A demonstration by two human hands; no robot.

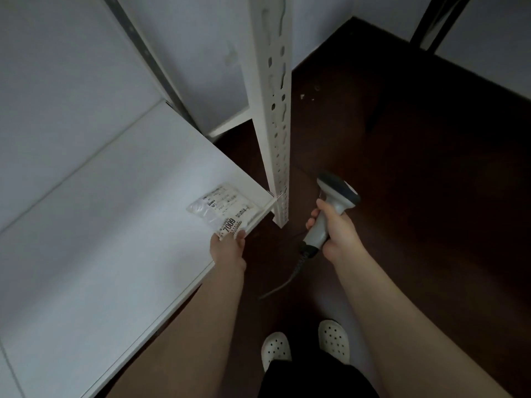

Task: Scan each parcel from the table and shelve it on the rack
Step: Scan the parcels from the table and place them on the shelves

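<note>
Currently, the parcel (225, 209), a clear plastic pouch with a printed label bearing the number 7009, is laid flat on the white rack shelf (100, 225). It is positioned at the shelf's front right corner, just beside the perforated upright post (277, 124). The near end of the parcel is held by the left hand (228, 249) at the shelf's front edge. The fingertips (240, 234) that are visible are set on the label's near edge. Whether other fingers are placed beneath the pouch cannot be told. The remainder of the parcel is extended away from the fingers, onto the shelf surface.

The right hand (336, 229) is wrapped around the grey handle of the barcode scanner (334, 202). The scanner is held over the dark floor (416, 168), to the right of the post, with its dark-capped head uppermost. A cable (283, 284) is hung from the base of the handle. A pair of white perforated clogs (275, 347) is seen on the floor below.
</note>
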